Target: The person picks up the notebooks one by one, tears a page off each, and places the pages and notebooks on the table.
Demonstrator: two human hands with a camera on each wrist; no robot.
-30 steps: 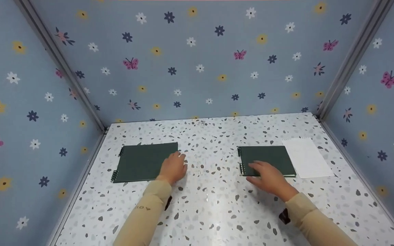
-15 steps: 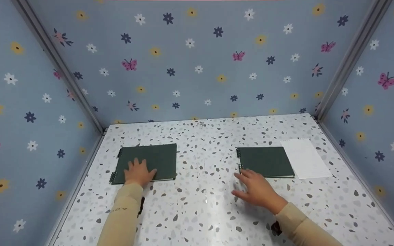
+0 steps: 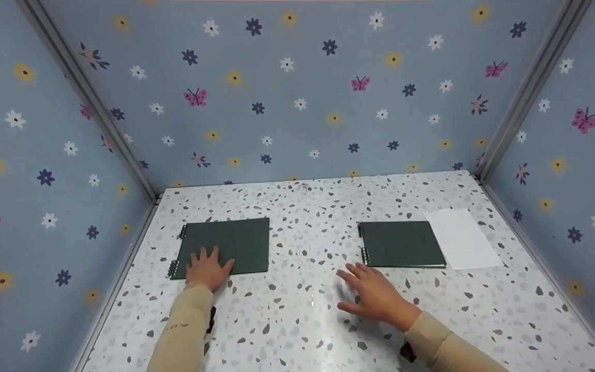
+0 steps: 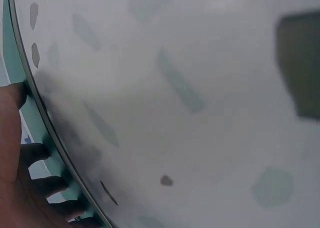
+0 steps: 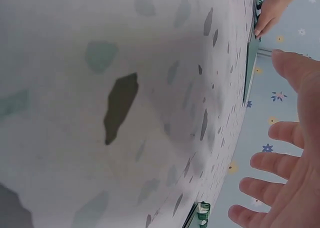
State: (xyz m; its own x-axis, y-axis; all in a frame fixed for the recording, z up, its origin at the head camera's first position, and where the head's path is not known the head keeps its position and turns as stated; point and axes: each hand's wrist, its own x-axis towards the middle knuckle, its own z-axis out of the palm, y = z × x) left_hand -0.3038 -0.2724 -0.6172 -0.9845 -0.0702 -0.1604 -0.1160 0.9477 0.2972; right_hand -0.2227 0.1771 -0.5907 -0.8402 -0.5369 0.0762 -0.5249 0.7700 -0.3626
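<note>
A dark green spiral notebook [image 3: 246, 243] lies closed on the left of the table, its coil at the left edge. My left hand [image 3: 207, 269] rests on its near left part with fingers spread, and in the left wrist view the fingertips [image 4: 56, 185] meet the green cover. A smaller green spiral notebook [image 3: 403, 244] lies closed on the right. Just in front of it and to its left, my right hand [image 3: 377, 294] hovers low over the table, fingers spread and holding nothing.
A white paper sheet [image 3: 465, 240] with a ragged top edge lies against the right notebook's right side. The speckled white table [image 3: 308, 217] is bounded by a flowered blue back wall [image 3: 297, 93] and side walls.
My left hand has moved from the left notebook's right edge onto its near left part. My right hand has drawn back and left, off the right notebook. The left notebook has shifted very slightly right.
</note>
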